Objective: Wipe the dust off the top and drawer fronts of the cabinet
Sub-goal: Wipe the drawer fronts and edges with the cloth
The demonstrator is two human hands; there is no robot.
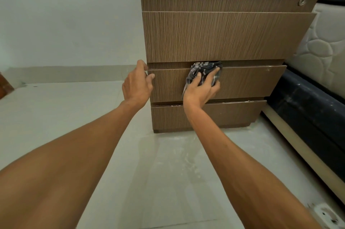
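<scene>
A brown wood-grain cabinet [224, 36] with several drawer fronts stands on the floor ahead of me, its dark top edge seen from below. My right hand [201, 90] presses a grey checked cloth [205, 71] flat against the third drawer front [252, 83], near that drawer's upper edge, with part of the cloth tucked into the gap above. My left hand [138, 84] rests on the left edge of the same drawer front, fingers curled around the corner. A round metal lock [301, 1] sits at the top drawer's right end.
A bed with a quilted white mattress [324, 41] and a dark base [308, 116] stands right beside the cabinet. Pale tiled floor [168, 172] stretches under my arms, with a white wall [65, 23] on the left. A white socket strip [324, 213] lies at bottom right.
</scene>
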